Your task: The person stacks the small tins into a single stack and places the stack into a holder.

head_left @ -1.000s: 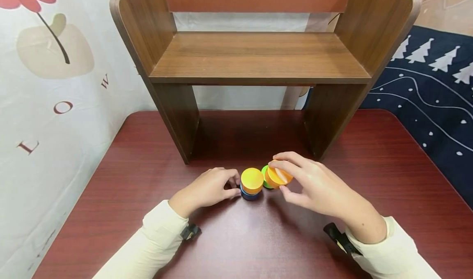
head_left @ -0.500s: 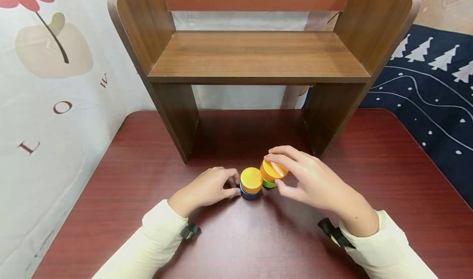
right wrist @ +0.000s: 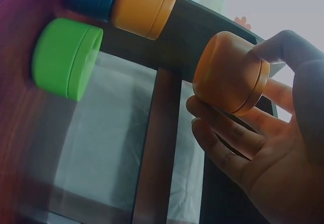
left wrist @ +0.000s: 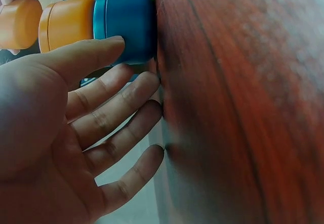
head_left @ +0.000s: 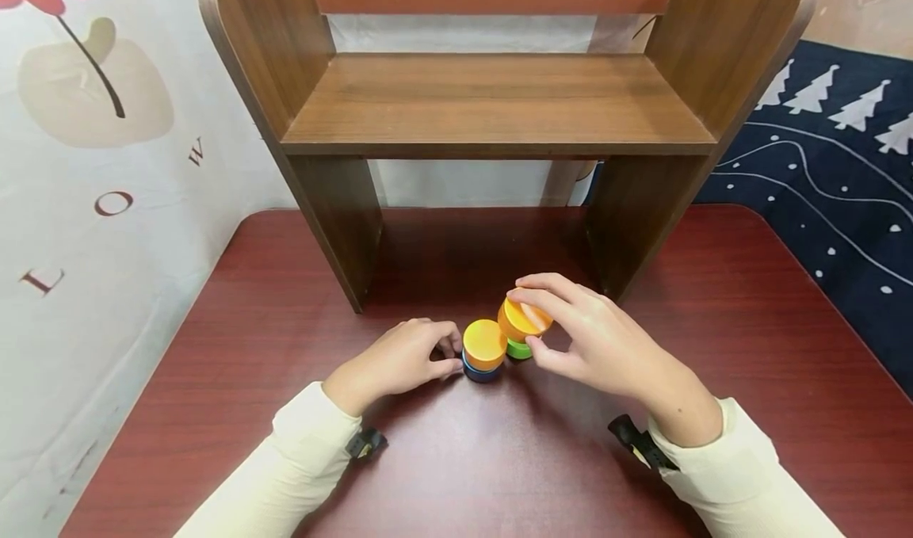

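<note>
My right hand [head_left: 595,336] grips a small round orange jar [head_left: 523,320] between thumb and fingers. In the right wrist view this jar [right wrist: 228,74] is held apart from a green jar [right wrist: 66,59], which stands on the table with a recessed top. A second orange jar [head_left: 484,344] sits on top of a dark blue jar [head_left: 480,373], making an upright stack just left of the green one. Beside that stack rests my left hand [head_left: 399,364], thumb and index fingertips right at the blue jar [left wrist: 129,29], other fingers loosely bent with their tips at the tabletop.
A brown wooden shelf unit [head_left: 499,102] stands at the back of the dark red table [head_left: 456,459], its side panels reaching down to the tabletop behind the hands. Printed cloth hangs on the left [head_left: 107,284] and right.
My right hand has carried the orange jar slightly left and back, from beside the green jar to above it. The left hand and the stack beside it have stayed put.
</note>
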The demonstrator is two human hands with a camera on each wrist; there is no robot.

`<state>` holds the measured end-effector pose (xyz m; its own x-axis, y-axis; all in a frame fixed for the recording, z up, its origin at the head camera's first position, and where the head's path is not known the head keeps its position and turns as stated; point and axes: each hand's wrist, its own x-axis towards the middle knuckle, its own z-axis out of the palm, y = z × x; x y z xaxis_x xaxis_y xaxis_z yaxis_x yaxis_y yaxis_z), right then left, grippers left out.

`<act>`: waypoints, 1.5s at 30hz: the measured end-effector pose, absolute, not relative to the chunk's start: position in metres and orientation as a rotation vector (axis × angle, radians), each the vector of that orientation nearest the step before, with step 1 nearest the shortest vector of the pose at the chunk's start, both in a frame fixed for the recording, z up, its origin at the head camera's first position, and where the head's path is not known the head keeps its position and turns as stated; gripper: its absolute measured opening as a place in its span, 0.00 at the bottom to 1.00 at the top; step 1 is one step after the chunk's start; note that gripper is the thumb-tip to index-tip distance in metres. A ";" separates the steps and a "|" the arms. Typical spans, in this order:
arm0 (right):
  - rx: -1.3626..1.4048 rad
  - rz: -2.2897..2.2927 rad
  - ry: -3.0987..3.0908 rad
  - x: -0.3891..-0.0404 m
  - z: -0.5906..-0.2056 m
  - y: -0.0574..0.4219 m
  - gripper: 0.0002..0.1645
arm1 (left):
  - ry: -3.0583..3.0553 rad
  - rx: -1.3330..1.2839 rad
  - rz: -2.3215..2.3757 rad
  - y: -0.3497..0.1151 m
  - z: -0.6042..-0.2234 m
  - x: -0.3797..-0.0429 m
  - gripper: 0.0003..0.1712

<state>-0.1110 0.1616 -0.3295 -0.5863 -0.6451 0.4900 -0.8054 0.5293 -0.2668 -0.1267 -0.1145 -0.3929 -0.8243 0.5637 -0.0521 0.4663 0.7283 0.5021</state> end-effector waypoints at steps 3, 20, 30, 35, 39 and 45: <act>1.208 0.683 -2.417 -0.112 -0.332 0.161 0.28 | 2.727 0.814 0.720 -0.114 -0.393 -0.128 0.11; 1.234 0.697 -2.414 -0.113 -0.342 0.153 0.30 | 2.733 0.813 0.700 -0.115 -0.393 -0.127 0.10; 1.258 0.699 -2.433 -0.109 -0.347 0.146 0.29 | 2.734 0.806 0.708 -0.115 -0.395 -0.127 0.11; 1.274 0.702 -2.434 -0.109 -0.349 0.144 0.29 | 2.736 0.810 0.705 -0.116 -0.397 -0.127 0.11; 1.276 0.696 -2.439 -0.109 -0.351 0.143 0.30 | 2.739 0.812 0.700 -0.116 -0.398 -0.127 0.11; 1.285 0.694 -2.427 -0.110 -0.353 0.142 0.30 | 2.742 0.806 0.693 -0.115 -0.396 -0.127 0.10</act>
<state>-0.1098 0.1416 -0.3535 -0.5509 -0.6844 0.4777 -0.8335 0.4810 -0.2719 -0.1267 -0.1154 -0.3959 -0.8312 0.5529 -0.0580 0.4589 0.7413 0.4897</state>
